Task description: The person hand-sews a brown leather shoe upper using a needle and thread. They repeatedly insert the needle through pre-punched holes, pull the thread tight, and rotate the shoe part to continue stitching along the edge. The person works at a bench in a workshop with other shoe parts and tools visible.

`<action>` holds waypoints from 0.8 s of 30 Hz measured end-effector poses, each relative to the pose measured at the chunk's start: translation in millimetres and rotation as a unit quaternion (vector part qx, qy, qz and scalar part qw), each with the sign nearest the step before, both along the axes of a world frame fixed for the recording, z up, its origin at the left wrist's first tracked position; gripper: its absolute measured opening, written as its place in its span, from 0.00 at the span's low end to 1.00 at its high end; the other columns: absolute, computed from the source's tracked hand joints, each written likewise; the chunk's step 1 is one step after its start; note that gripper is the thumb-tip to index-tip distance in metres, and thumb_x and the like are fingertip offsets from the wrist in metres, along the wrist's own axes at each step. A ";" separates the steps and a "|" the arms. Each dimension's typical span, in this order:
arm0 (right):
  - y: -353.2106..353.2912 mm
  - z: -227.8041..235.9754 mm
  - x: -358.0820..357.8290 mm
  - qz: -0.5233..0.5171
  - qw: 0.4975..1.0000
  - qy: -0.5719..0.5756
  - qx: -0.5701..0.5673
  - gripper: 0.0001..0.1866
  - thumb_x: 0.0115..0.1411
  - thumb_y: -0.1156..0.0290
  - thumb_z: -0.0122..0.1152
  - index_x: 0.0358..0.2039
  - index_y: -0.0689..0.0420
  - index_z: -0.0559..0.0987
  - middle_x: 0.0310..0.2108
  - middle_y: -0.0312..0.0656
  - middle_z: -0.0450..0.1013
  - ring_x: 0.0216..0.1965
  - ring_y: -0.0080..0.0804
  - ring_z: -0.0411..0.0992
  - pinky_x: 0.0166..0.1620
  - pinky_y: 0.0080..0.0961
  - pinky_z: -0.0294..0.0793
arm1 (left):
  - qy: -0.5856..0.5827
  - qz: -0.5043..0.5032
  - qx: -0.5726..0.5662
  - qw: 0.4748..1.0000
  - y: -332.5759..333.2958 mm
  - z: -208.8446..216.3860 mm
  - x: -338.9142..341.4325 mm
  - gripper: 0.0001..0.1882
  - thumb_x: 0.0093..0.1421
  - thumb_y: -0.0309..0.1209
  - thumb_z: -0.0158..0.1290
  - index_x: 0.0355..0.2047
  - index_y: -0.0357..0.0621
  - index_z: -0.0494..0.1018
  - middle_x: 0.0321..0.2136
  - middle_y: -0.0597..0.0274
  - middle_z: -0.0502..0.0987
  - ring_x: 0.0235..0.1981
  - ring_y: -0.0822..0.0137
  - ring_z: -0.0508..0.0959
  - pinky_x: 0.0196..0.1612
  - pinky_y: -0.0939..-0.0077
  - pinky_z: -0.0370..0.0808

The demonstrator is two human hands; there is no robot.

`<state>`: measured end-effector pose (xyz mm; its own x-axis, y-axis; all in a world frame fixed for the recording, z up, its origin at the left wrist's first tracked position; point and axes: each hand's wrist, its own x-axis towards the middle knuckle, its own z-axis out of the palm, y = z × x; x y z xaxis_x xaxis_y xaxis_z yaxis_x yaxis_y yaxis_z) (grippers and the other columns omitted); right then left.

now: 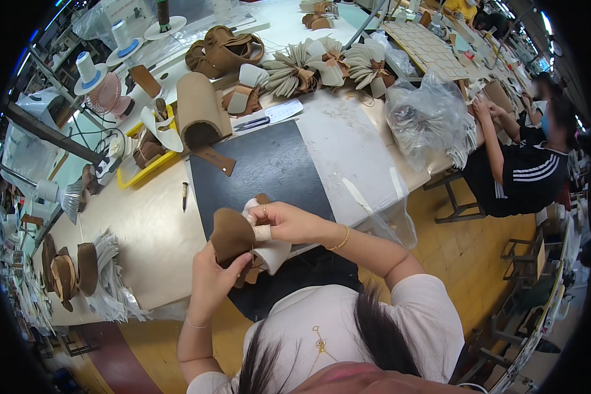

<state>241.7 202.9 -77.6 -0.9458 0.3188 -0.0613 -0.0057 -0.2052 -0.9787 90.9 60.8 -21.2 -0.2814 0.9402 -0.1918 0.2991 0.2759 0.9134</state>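
A brown leather piece (231, 234) with a pale lining (272, 255), shaped like part of a shoe upper, is between my two hands at the near edge of the table. My left hand (213, 274) grips its lower left side, thumb pressed onto the brown face. My right hand (287, 222) pinches its upper right side, and a finger there wears a beige wrap. Some smaller brown bits show under and behind the piece. Just beyond lies a black cutting mat (262, 167), with a brown strip (215, 159) across its far left corner.
A pen-like tool (184, 197) lies left of the mat. Behind stand a brown curved form (200, 111), a yellow tray (148, 172), a utility knife (251, 123) and bundled pale pieces (292, 69). At right is a plastic bag (423, 115); a seated person (522, 157) works beyond it.
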 end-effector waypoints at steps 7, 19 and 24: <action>-20.8 -0.8 -10.9 -0.105 0.989 -0.002 0.102 0.10 0.59 0.66 0.55 0.31 0.61 0.72 0.29 0.41 0.70 0.31 0.29 0.69 0.39 0.26 0.69 | -0.086 0.012 -0.034 0.996 -7.9 -2.6 -10.0 0.14 0.52 0.25 0.63 0.38 0.33 0.75 0.26 0.68 0.77 0.23 0.81 0.72 0.24 0.86 0.68; -4.1 8.7 -1.0 -0.137 0.982 0.099 -0.084 0.05 0.63 0.70 0.55 0.34 0.57 0.72 0.32 0.32 0.70 0.36 0.16 0.67 0.43 0.18 0.69 | -0.089 -0.006 0.054 0.995 9.1 -10.5 -4.9 0.13 0.51 0.26 0.65 0.35 0.35 0.76 0.26 0.68 0.77 0.26 0.80 0.73 0.30 0.84 0.71; -10.4 9.4 -12.9 -0.142 0.986 0.061 -0.060 0.07 0.62 0.70 0.58 0.35 0.58 0.72 0.30 0.33 0.71 0.33 0.16 0.69 0.38 0.17 0.71 | -0.084 0.010 0.049 0.995 12.0 -8.4 -10.8 0.11 0.52 0.27 0.64 0.33 0.34 0.77 0.27 0.66 0.78 0.27 0.78 0.74 0.32 0.82 0.72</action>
<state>228.9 192.5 -68.2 -0.8217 0.5699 -0.0063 -0.1963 -0.2933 -0.9356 80.1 72.8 -29.6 -0.2724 0.9511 -0.1455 0.1361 0.1877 0.9727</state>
